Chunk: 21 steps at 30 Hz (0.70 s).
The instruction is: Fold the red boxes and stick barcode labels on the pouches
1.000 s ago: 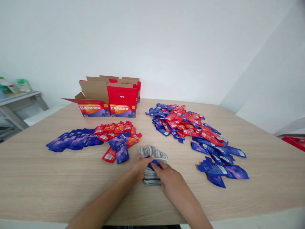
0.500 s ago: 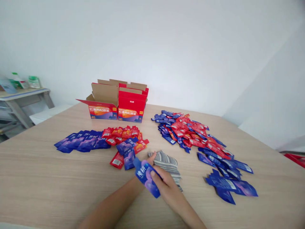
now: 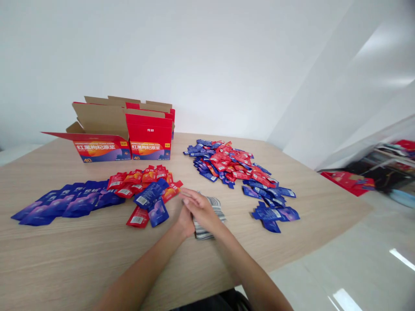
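My right hand (image 3: 202, 212) reaches across my left with its fingers stretched out and no pouch in them. Partly behind it, my left hand (image 3: 185, 221) is at the left edge of a striped cloth (image 3: 216, 206); its fingers are hidden. The cloth lies under and beside my right hand. Left of both hands is a small heap of red pouches (image 3: 138, 217) with blue pouches on top. One blue pouch (image 3: 151, 194) there shows its barcode side; another blue pouch (image 3: 158, 213) lies face up at the near edge.
Overlapping blue pouches (image 3: 79, 201) fan out at the left. Open red cartons (image 3: 151, 149) stand at the back left. A large mixed pile of red and blue pouches (image 3: 233, 162) spreads right of centre, with blue pouches (image 3: 275, 214) nearer. A red box (image 3: 348, 183) is beyond the table's right edge.
The blue pouch has left my right hand, and a barcode-side-up pouch now lies on the small heap. My hands have come together over the cloth. The view has swung right.
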Each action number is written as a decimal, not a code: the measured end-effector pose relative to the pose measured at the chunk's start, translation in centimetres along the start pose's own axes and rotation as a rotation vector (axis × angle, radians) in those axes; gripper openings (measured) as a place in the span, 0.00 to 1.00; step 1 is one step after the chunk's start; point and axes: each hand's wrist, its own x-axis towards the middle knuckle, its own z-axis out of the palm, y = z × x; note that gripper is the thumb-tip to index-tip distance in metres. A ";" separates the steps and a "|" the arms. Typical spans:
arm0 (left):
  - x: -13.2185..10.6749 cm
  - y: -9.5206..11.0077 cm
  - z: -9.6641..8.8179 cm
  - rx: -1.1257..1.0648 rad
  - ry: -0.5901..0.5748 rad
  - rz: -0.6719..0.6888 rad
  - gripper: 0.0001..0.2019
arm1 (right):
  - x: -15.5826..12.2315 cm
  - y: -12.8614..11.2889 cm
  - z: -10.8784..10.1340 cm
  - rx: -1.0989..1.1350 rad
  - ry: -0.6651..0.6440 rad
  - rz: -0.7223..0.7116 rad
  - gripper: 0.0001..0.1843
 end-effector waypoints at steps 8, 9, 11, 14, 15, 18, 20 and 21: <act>0.6 0.2 -0.7 -0.301 -0.108 -0.135 0.23 | -9.1 5.4 -18.0 -1.350 0.335 0.828 0.49; 0.7 0.2 -0.9 -0.323 -0.127 -0.132 0.23 | -9.9 6.1 -18.3 -1.359 0.300 0.906 0.50; 0.8 0.1 -1.2 -0.345 -0.159 -0.123 0.24 | -10.8 7.1 -17.5 -1.325 0.216 0.962 0.46; 1.0 -0.2 -1.6 -0.379 -0.230 -0.111 0.25 | -10.5 7.4 -14.3 -1.294 0.188 0.856 0.37; 1.1 -0.3 -1.7 -0.395 -0.255 -0.103 0.25 | -10.0 7.2 -13.1 -1.285 0.182 0.778 0.35; 1.0 -0.3 -2.0 -0.438 -0.265 -0.045 0.23 | -7.7 6.3 -10.6 -1.159 0.082 0.462 0.29; 0.8 0.1 -2.2 -0.450 -0.199 0.009 0.21 | -5.5 5.5 -10.1 -0.997 0.022 0.270 0.27; 0.7 0.4 -2.2 -0.453 -0.153 0.036 0.21 | -4.1 5.1 -10.2 -0.907 0.027 0.207 0.24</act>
